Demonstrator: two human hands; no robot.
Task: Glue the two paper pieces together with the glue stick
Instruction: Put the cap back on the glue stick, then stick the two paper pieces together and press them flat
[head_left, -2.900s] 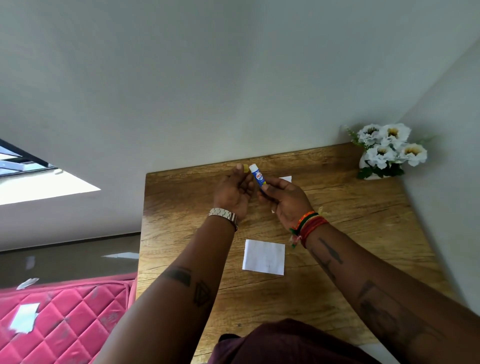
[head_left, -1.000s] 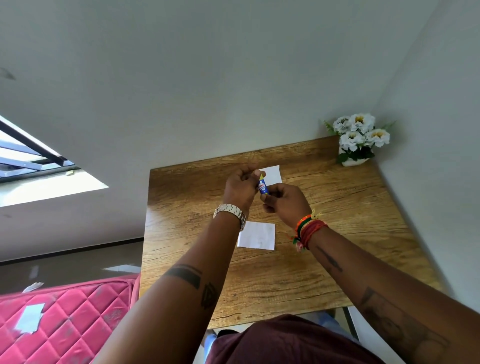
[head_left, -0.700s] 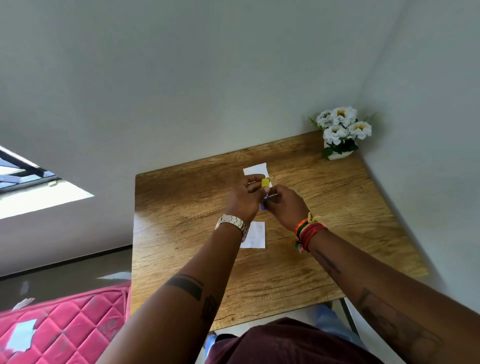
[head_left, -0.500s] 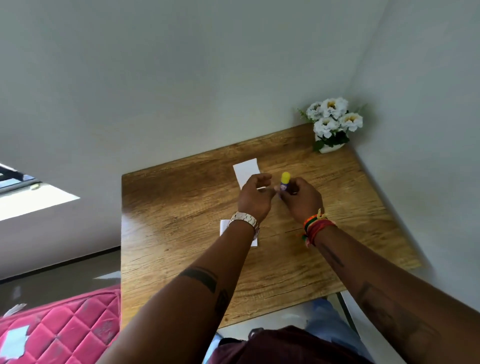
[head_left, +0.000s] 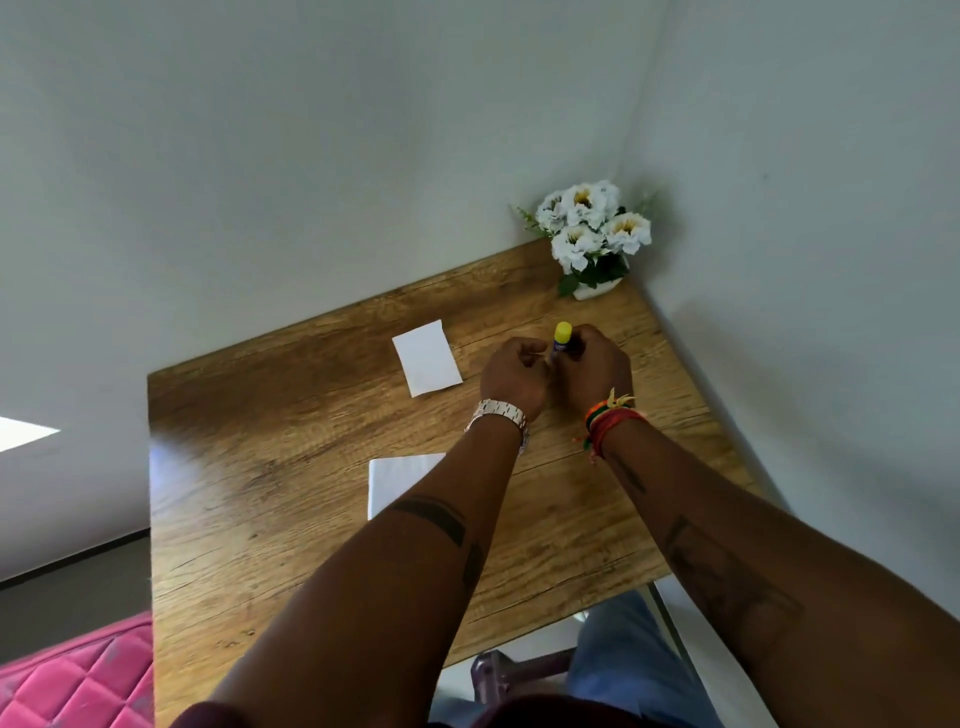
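Note:
A glue stick (head_left: 562, 336) with a yellow cap and blue body stands upright between my two hands above the wooden table (head_left: 270, 467). My right hand (head_left: 592, 369) grips its body from the right. My left hand (head_left: 514, 374) is curled beside it, its fingertips pinching the lower body. A small white paper piece (head_left: 427, 357) lies flat to the left of my hands. A second white paper piece (head_left: 397, 480) lies nearer me, partly hidden under my left forearm.
A white pot of white flowers (head_left: 592, 234) stands in the table's far right corner against the walls. A pink quilted mattress (head_left: 72, 675) is at the lower left, beyond the table's left edge.
The yellow cap has gone onto the glue stick's white tip. Both hands with the stick have moved right, away from the papers.

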